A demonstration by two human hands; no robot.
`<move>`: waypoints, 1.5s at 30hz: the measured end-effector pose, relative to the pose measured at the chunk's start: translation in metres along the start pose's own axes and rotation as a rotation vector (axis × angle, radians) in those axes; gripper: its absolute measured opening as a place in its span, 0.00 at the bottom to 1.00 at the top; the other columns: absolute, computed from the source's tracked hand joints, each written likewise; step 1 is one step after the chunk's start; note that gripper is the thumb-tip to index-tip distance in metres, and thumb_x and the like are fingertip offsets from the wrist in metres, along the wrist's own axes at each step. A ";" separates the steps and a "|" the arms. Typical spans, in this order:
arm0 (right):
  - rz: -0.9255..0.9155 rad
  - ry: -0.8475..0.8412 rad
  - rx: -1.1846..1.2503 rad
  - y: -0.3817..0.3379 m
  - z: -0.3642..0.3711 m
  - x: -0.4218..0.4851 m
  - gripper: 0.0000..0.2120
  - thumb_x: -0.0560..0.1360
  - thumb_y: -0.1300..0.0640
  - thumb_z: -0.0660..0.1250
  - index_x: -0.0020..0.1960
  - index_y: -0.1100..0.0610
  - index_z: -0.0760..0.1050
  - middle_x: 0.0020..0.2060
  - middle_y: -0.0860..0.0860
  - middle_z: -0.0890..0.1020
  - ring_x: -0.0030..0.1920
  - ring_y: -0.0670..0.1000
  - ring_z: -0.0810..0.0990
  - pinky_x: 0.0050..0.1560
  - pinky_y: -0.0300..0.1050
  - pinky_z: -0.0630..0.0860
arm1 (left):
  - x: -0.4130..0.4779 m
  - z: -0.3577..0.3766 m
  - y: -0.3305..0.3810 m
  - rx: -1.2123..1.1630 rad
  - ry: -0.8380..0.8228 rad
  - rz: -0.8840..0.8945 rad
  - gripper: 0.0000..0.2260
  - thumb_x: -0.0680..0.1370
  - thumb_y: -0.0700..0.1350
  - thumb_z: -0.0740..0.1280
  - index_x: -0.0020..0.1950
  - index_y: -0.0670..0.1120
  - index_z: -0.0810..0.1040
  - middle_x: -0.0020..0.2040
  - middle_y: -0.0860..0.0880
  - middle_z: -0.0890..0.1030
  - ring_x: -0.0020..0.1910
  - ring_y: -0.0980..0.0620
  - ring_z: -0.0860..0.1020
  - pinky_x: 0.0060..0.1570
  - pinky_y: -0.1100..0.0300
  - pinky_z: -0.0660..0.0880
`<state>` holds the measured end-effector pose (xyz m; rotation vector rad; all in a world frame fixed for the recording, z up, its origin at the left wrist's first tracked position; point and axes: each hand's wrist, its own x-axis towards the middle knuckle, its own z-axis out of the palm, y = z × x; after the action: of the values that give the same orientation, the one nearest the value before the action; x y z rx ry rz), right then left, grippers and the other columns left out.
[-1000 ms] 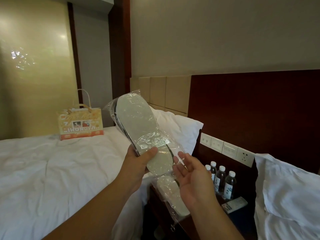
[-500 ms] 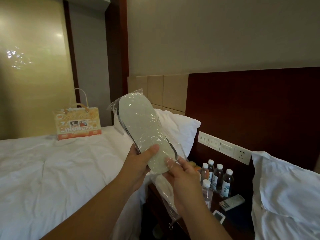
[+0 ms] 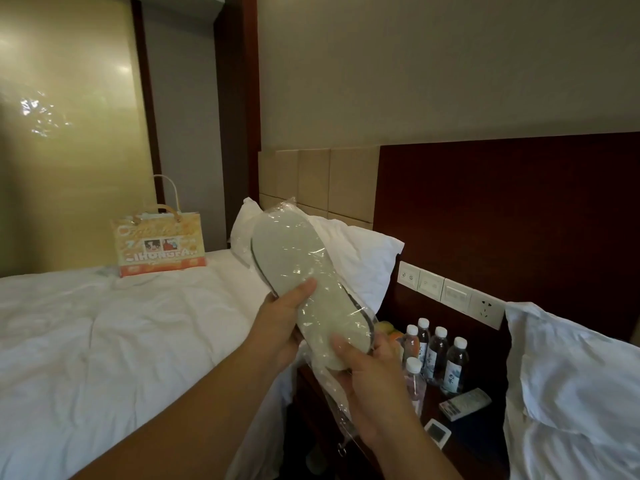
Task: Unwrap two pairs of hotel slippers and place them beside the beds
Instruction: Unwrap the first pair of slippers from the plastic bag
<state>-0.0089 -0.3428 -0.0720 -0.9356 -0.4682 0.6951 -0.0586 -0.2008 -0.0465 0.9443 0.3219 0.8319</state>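
Note:
A pair of white hotel slippers with dark edging, sealed in a clear plastic wrapper, is held up over the gap between two beds, sole side facing me. My left hand grips the pair at mid-length, thumb pressed on the sole. My right hand holds the heel end through the plastic, thumb on top. The loose tail of the plastic wrapper hangs down below my right hand.
The left bed with white duvet carries a yellow gift bag and a pillow. The dark nightstand holds several water bottles, a remote and a small white device. The right bed's pillow and wall switches lie right.
My right hand went from open beside the package to gripping its heel end. The package tilted slightly lower and the view shifted a little left.

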 end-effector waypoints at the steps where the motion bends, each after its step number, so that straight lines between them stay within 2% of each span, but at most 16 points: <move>1: 0.009 0.001 0.020 -0.001 -0.001 -0.001 0.19 0.74 0.68 0.71 0.60 0.51 0.79 0.54 0.56 0.86 0.53 0.61 0.85 0.55 0.63 0.81 | -0.001 0.003 -0.002 -0.008 0.000 -0.011 0.18 0.71 0.42 0.75 0.60 0.42 0.79 0.54 0.40 0.84 0.51 0.41 0.84 0.44 0.49 0.81; 6: 0.052 -0.005 0.059 -0.010 -0.020 -0.006 0.19 0.73 0.69 0.70 0.60 0.55 0.79 0.54 0.57 0.86 0.54 0.60 0.85 0.58 0.66 0.78 | 0.011 0.005 0.017 0.034 0.059 0.016 0.22 0.68 0.46 0.77 0.61 0.44 0.79 0.55 0.42 0.84 0.53 0.42 0.83 0.54 0.40 0.79; 9: 0.050 -0.022 0.049 -0.014 -0.026 -0.010 0.19 0.73 0.68 0.70 0.63 0.56 0.77 0.55 0.57 0.86 0.55 0.60 0.84 0.59 0.65 0.78 | 0.017 0.003 0.024 0.066 0.073 0.007 0.27 0.66 0.49 0.79 0.63 0.47 0.77 0.56 0.44 0.84 0.55 0.42 0.82 0.55 0.38 0.77; 14: 0.040 0.005 0.044 -0.018 -0.026 -0.011 0.18 0.74 0.69 0.69 0.61 0.55 0.78 0.53 0.57 0.86 0.53 0.61 0.85 0.57 0.67 0.79 | 0.015 0.007 0.020 0.052 0.038 -0.022 0.24 0.65 0.57 0.78 0.58 0.51 0.79 0.51 0.47 0.86 0.49 0.46 0.84 0.49 0.45 0.81; 18: 0.049 -0.029 0.026 -0.020 -0.030 -0.015 0.19 0.73 0.70 0.69 0.61 0.57 0.78 0.53 0.57 0.86 0.54 0.61 0.85 0.59 0.66 0.78 | 0.017 0.006 0.031 0.007 0.142 -0.008 0.22 0.67 0.51 0.78 0.57 0.49 0.79 0.48 0.45 0.86 0.45 0.44 0.85 0.48 0.42 0.81; 21: 0.052 -0.057 -0.019 -0.018 -0.033 -0.020 0.20 0.70 0.71 0.71 0.59 0.56 0.80 0.52 0.57 0.86 0.53 0.60 0.85 0.57 0.64 0.80 | 0.022 0.006 0.046 -0.041 0.170 0.019 0.22 0.67 0.49 0.78 0.58 0.47 0.80 0.50 0.44 0.86 0.47 0.42 0.85 0.46 0.42 0.81; 26: 0.034 -0.038 -0.133 -0.021 -0.032 -0.020 0.22 0.69 0.71 0.71 0.57 0.51 0.81 0.49 0.53 0.87 0.52 0.60 0.84 0.53 0.64 0.81 | 0.023 0.007 0.048 -0.026 0.154 0.043 0.23 0.66 0.55 0.78 0.58 0.50 0.81 0.52 0.46 0.85 0.50 0.42 0.84 0.50 0.39 0.80; 28: 0.030 -0.045 -0.136 -0.026 -0.033 -0.016 0.22 0.70 0.70 0.71 0.58 0.49 0.81 0.50 0.53 0.87 0.53 0.60 0.84 0.53 0.65 0.81 | 0.019 0.006 0.042 -0.012 0.091 0.032 0.24 0.66 0.57 0.77 0.59 0.51 0.80 0.53 0.46 0.85 0.51 0.43 0.84 0.48 0.43 0.81; 32: 0.029 -0.044 -0.124 -0.028 -0.034 -0.008 0.21 0.71 0.68 0.72 0.59 0.49 0.81 0.53 0.55 0.86 0.54 0.61 0.84 0.52 0.66 0.81 | 0.003 0.003 0.014 0.048 0.118 -0.068 0.23 0.67 0.55 0.77 0.58 0.49 0.79 0.52 0.45 0.84 0.52 0.43 0.82 0.39 0.51 0.81; 36: 0.016 -0.051 -0.168 -0.023 -0.032 -0.008 0.20 0.71 0.66 0.73 0.60 0.51 0.80 0.54 0.55 0.86 0.55 0.60 0.84 0.53 0.65 0.81 | -0.008 0.010 -0.007 0.020 0.006 -0.190 0.23 0.69 0.50 0.76 0.61 0.43 0.79 0.56 0.41 0.83 0.55 0.41 0.82 0.51 0.46 0.80; 40: 0.035 -0.058 -0.177 -0.020 -0.042 -0.011 0.20 0.70 0.68 0.73 0.59 0.53 0.80 0.52 0.55 0.86 0.53 0.60 0.85 0.55 0.65 0.81 | 0.003 0.009 0.018 -0.029 0.079 -0.104 0.19 0.71 0.47 0.75 0.60 0.44 0.80 0.53 0.42 0.85 0.51 0.42 0.83 0.47 0.47 0.81; 42: 0.040 -0.068 -0.182 -0.020 -0.046 -0.013 0.20 0.69 0.68 0.73 0.59 0.53 0.80 0.52 0.56 0.86 0.53 0.60 0.85 0.55 0.65 0.80 | 0.009 0.004 0.029 0.000 0.105 -0.082 0.18 0.71 0.48 0.75 0.59 0.45 0.80 0.51 0.43 0.85 0.50 0.43 0.84 0.47 0.47 0.81; 45: 0.045 -0.056 -0.179 -0.021 -0.049 -0.011 0.21 0.69 0.67 0.74 0.60 0.53 0.79 0.53 0.56 0.86 0.54 0.61 0.84 0.54 0.66 0.80 | 0.011 0.003 0.031 0.074 0.074 -0.109 0.21 0.67 0.55 0.77 0.57 0.50 0.81 0.51 0.46 0.86 0.51 0.45 0.84 0.53 0.43 0.79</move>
<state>0.0220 -0.3877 -0.0804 -1.0999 -0.5673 0.7302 -0.0648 -0.1840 -0.0182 0.9581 0.4671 0.7602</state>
